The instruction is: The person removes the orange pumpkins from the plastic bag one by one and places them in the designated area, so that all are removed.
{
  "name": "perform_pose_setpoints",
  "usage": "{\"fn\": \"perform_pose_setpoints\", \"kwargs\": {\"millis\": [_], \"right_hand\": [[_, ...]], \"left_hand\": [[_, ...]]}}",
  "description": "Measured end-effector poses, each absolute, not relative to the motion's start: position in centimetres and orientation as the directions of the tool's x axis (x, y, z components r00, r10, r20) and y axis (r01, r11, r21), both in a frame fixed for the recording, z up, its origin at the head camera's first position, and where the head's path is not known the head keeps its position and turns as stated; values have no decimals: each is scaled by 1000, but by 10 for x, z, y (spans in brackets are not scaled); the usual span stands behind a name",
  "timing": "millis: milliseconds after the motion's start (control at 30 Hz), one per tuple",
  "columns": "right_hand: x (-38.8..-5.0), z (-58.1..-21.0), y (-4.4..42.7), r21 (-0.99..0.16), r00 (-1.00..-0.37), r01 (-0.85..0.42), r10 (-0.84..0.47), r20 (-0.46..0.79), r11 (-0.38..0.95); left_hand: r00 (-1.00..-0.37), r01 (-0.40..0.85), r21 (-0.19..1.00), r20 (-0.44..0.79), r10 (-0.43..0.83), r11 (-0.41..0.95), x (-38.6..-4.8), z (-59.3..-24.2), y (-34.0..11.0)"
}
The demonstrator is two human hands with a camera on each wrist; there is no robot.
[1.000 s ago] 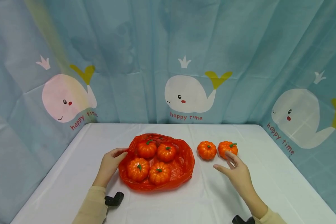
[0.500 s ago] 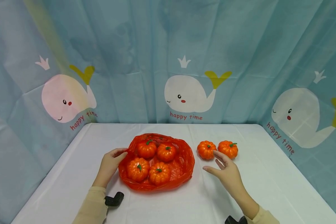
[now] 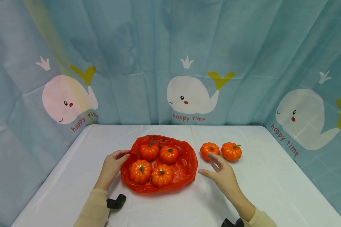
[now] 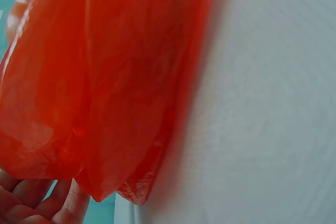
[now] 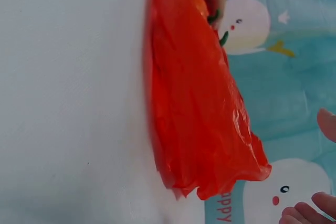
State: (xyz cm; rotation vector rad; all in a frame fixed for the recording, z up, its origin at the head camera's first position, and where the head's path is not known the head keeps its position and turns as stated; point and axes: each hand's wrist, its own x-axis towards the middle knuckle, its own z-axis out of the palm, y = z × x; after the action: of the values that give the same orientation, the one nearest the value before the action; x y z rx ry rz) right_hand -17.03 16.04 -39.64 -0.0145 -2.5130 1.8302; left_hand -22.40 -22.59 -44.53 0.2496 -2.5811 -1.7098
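Note:
A red plastic bag [image 3: 184,179] stands with its mouth spread open on the white table, with several small orange pumpkins [image 3: 162,176] inside. At the bag's left rim, my left hand [image 3: 111,167] holds the plastic between thumb and fingers; its fingers [image 4: 71,203] show below the bag in the left wrist view. My right hand [image 3: 223,175] is in the air just right of the bag, fingers and thumb apart, holding nothing. Behind it are two more pumpkins: one [image 3: 208,148] partly covered by my fingertips, the other [image 3: 231,152] to its right.
A white cloth covers the table [image 3: 272,176]. Light-blue curtains [image 3: 147,63] with printed whales hang along the back and both sides. A black device [image 3: 116,201] is worn at each wrist.
My right hand has moved left, from in front of the far-right pumpkin to the gap beside the bag. My left hand, the bag and the pumpkins have stayed put.

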Motion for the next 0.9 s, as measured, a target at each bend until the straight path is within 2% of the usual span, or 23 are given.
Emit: {"fn": "perform_pose_setpoints", "kwargs": {"millis": [333,900], "right_hand": [[-171,-397,145,-962,-999,-49,-25,43,268],[-175,-398,124,-949,-993,-80,-105,50,305]], "left_hand": [[-986,-116,913,-59,-155,391,-224,-446,-226],[-985,-131,914,-75,-156,385,-223,-444,-225]]}}
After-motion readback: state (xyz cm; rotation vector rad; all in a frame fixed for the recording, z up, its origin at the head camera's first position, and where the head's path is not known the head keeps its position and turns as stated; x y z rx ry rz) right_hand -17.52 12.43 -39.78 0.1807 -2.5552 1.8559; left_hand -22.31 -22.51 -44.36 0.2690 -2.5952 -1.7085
